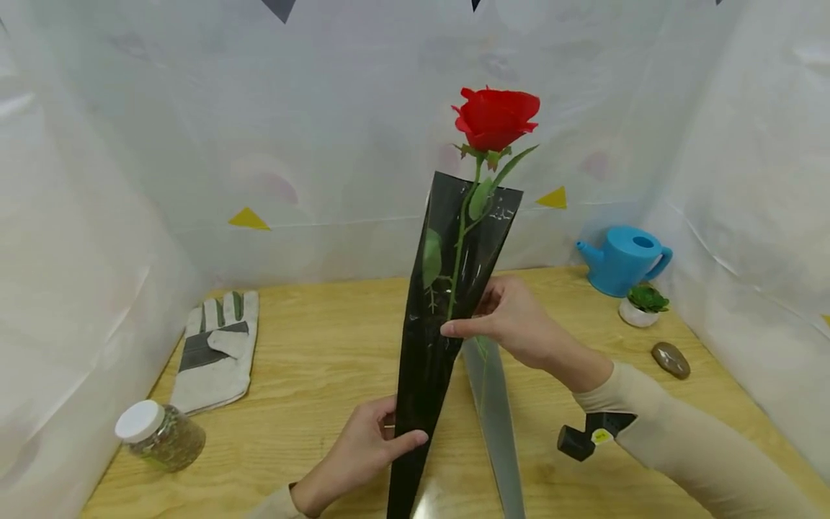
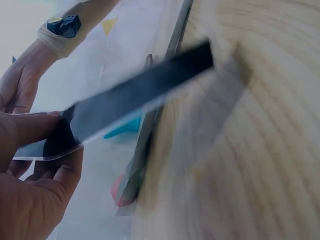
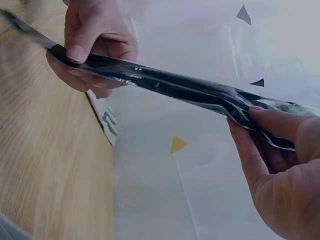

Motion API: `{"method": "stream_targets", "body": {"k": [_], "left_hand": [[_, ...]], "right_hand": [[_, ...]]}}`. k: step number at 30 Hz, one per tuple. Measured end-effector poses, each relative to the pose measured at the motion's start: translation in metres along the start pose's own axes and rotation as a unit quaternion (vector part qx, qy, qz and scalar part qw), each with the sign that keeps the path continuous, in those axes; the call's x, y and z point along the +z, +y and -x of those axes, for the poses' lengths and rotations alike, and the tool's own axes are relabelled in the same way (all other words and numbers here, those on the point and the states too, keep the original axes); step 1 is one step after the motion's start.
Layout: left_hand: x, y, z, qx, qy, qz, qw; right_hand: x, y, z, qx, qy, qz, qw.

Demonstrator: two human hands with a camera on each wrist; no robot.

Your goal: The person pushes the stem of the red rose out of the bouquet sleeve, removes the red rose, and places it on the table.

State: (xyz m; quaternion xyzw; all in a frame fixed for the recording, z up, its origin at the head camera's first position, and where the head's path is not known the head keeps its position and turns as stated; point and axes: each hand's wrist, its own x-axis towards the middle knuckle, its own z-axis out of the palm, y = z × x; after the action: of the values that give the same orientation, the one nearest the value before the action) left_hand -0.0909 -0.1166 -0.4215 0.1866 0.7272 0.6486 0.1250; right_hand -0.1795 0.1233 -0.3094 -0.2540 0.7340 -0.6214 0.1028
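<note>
Closest in, the left hand (image 1: 363,450) pinches the narrow lower end of the black sleeve (image 1: 441,339), thumb across the front and fingers curled behind. Up the sleeve, the right hand (image 1: 512,321) grips its right edge near the middle, thumb pressed on the front face, fingers wrapped behind; the right wrist view shows the film squeezed flat between thumb and fingers.

So the sleeve runs between the two hands, long axis near upright, leaning slightly right as it climbs, narrow tip down by the left hand, wide mouth well above the right hand. The left hand is nearer the tip; the right hand is nearer the mouth.

Inside it stands one red rose (image 1: 496,119), stem down through the sleeve past the right thumb, bloom clear above the mouth.

Just right of the left hand and below the right one, a second, clear sleeve (image 1: 496,418) stands near upright.

Count on the tabletop (image 1: 311,360):
- One jar (image 1: 158,435), left of the left hand.
- One work glove (image 1: 217,349), beyond the jar.
- One stone (image 1: 671,359), right of the right hand.
- One small potted plant (image 1: 642,304), farther off.
- One blue watering can (image 1: 622,259), farthest back.
</note>
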Motion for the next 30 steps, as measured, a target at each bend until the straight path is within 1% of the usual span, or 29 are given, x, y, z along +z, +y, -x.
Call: {"method": "stream_targets", "body": {"k": [3, 5, 10, 14, 17, 19, 22, 26, 30], "left_hand": [[-0.001, 0.004, -0.002, 0.004, 0.008, -0.012, 0.9999], [-0.002, 0.008, -0.005, 0.016, 0.015, -0.015, 0.9996], [0.0, 0.014, -0.01, 0.029, 0.029, -0.007, 0.9991], [0.003, 0.013, -0.011, 0.03, 0.026, -0.001, 0.9992], [0.004, 0.011, -0.011, 0.037, 0.021, 0.006, 0.9991], [0.004, 0.01, -0.009, 0.043, 0.014, 0.005, 0.9989], [0.004, 0.008, -0.007, 0.054, 0.004, 0.002, 0.9986], [0.002, 0.005, -0.006, 0.06, -0.004, 0.002, 0.9982], [0.001, 0.002, -0.005, 0.062, -0.008, -0.011, 0.998]], "right_hand": [[0.003, 0.001, 0.0, 0.003, -0.005, 0.005, 1.0], [0.005, 0.002, -0.001, 0.007, -0.011, 0.009, 1.0], [0.012, 0.007, 0.0, 0.001, -0.024, 0.013, 1.0], [0.014, 0.01, -0.001, -0.009, -0.022, 0.013, 1.0], [0.014, 0.01, 0.0, -0.001, -0.018, 0.012, 1.0], [0.012, 0.008, 0.0, 0.008, -0.004, 0.009, 1.0], [0.006, 0.003, -0.001, 0.012, 0.031, 0.003, 0.999], [-0.003, -0.005, -0.005, -0.012, 0.072, -0.019, 0.997], [-0.008, -0.009, -0.007, -0.028, 0.088, -0.046, 0.995]]}}
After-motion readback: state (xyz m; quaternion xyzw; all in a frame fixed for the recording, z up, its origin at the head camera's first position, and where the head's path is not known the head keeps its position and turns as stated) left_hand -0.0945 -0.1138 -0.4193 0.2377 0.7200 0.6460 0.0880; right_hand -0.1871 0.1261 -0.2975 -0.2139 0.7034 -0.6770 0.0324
